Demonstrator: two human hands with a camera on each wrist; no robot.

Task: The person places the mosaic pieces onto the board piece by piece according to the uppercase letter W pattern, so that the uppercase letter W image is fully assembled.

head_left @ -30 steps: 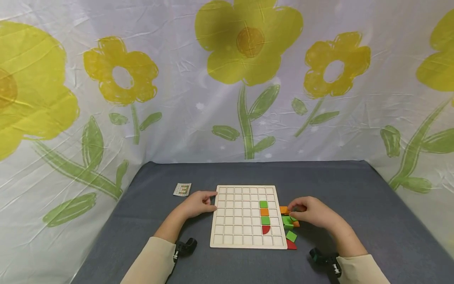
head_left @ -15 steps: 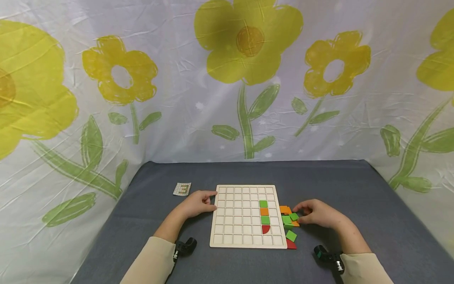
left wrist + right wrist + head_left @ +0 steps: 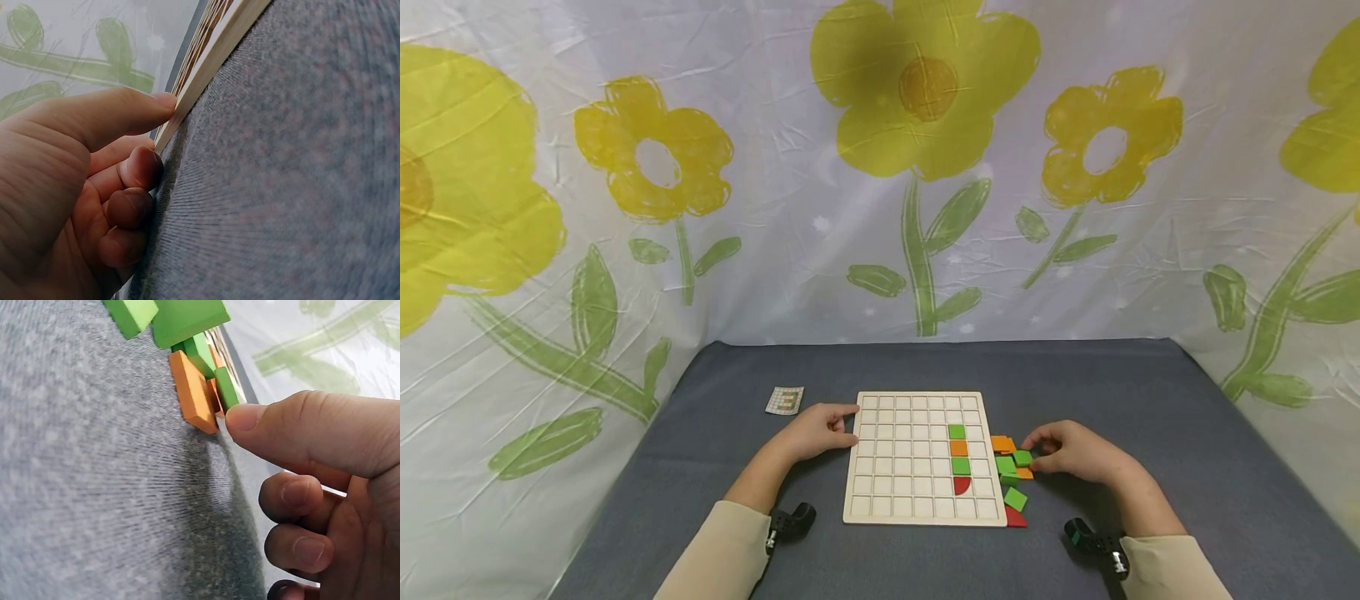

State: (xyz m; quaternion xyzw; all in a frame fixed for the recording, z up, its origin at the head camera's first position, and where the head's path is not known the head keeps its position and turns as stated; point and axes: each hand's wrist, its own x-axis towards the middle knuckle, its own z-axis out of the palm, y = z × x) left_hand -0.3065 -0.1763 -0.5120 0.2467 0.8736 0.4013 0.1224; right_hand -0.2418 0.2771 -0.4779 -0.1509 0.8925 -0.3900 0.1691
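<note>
A square wooden grid board [image 3: 895, 467] lies on the table, with green [image 3: 957, 432], orange [image 3: 958, 448] and red [image 3: 962, 485] pieces in one column. My left hand [image 3: 817, 431] rests at its left edge. In the left wrist view, the thumb [image 3: 140, 111] touches the board's rim [image 3: 194, 87] and the lower fingers are curled loosely. Right of the board, my right hand [image 3: 1070, 451] pinches a small green tile [image 3: 1022, 458] at the loose pile. The right wrist view has the thumb tip [image 3: 247, 417] against that green tile [image 3: 226, 387]; the index fingertip is hidden behind the thumb.
Beside the board's right edge lie several loose pieces, among them orange tiles [image 3: 1002, 443], a separate green tile [image 3: 1015, 498] and a red piece [image 3: 1016, 517]. A small printed grid card [image 3: 785, 400] is at the upper left. A flowered curtain [image 3: 790, 250] hangs behind the table.
My right hand has drawn slightly right over the last second, uncovering the green tile, which now lies a little differently. The left hand and board have stayed put.
</note>
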